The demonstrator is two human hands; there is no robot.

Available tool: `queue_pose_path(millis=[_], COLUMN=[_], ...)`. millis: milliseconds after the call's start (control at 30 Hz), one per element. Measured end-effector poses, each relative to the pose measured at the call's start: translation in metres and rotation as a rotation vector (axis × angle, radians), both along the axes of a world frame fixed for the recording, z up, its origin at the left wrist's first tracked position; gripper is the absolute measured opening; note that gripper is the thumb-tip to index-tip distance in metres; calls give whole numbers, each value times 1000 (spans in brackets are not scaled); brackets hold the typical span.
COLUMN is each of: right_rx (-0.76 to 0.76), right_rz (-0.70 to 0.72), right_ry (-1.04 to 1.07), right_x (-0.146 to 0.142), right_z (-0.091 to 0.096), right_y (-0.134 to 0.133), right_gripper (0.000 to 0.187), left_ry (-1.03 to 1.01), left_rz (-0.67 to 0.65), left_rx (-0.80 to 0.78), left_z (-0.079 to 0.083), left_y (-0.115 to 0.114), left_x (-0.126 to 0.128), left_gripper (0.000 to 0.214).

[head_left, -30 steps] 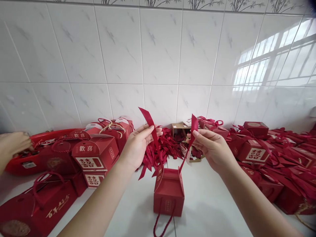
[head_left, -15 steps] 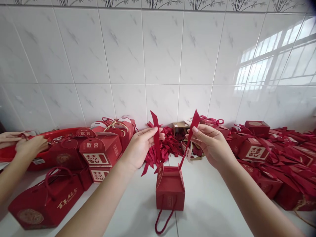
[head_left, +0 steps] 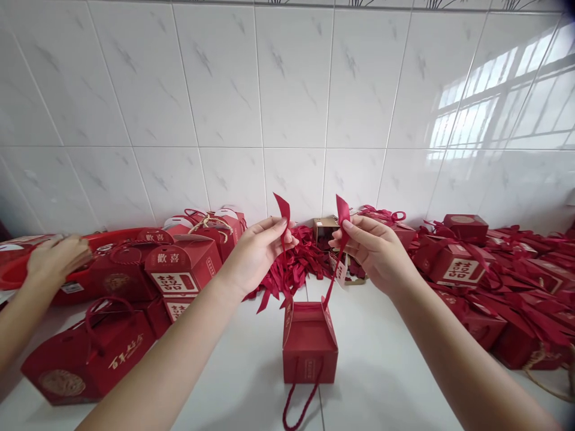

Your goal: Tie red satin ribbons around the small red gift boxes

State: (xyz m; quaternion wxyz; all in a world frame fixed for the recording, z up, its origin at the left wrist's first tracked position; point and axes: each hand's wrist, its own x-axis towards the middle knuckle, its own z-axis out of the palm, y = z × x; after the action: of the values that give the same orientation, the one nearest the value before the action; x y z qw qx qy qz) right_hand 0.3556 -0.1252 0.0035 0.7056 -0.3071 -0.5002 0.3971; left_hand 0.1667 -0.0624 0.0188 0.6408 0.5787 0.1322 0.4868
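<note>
A small red gift box (head_left: 309,353) stands upright on the white tabletop, with its braided cord handle (head_left: 300,413) hanging toward me. Two ends of a red ribbon (head_left: 332,284) rise from its top. My left hand (head_left: 263,242) pinches one end between thumb and fingers, the tip sticking up above. The other end is pinched in my right hand (head_left: 371,245), a little to the right and at much the same height. Both hands are above the box and not touching it. Where the ribbon passes at the box's top is partly hidden.
Behind the box lie a heap of red ribbons (head_left: 299,263) and an open carton (head_left: 324,230). Several red boxes (head_left: 182,263) stand left beside a red tray (head_left: 101,239), where another person's hand (head_left: 58,257) is. Ribboned boxes (head_left: 465,263) pile up right. A tiled wall (head_left: 291,90) closes the back.
My right hand has drawn slightly left, bringing the ribbon ends closer together. Both hands still pinch them. At the left, the other person's hand has shifted over the tray.
</note>
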Motion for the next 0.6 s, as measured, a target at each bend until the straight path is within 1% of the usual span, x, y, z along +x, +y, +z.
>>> queue_pose_path(millis=[67,167,200,267,367,400,467,533,600], right_rx=[-29,-63,-68,-53,17,39,60,70,89], right_rz=[-23,-70,-60,10,134,139,106,70,79], right_ry=[-13,-123,-169,-236,-276,-290,-308,-318,-344], right_x=[-4,-12,-15,-19,-24,-25,-27,-26,-23], right_z=[0,-1,-2,-5,-12,-15,-19,-22,-25], right_y=[1,0,0,-1,-1,0,3,7,10], right_gripper=[21,23,23,22,21,21,23,26,27], left_ry=[46,151,198,286,352,356,358,360,366], left_rz=[-15,-41,-46,-29,27,36,28,15,7], left_rx=[27,70,82,108,142,148,141,107,52], left_z=[0,-1,-2,-4,-9,-11,-14,-16,-18], left_y=[-3,-9,-11,-15,-17,-17,-15,-12,-9], left_x=[1,3,4,6,8,8,7,5,1], left_gripper=[14,22,25,27,17,15,13,10,6])
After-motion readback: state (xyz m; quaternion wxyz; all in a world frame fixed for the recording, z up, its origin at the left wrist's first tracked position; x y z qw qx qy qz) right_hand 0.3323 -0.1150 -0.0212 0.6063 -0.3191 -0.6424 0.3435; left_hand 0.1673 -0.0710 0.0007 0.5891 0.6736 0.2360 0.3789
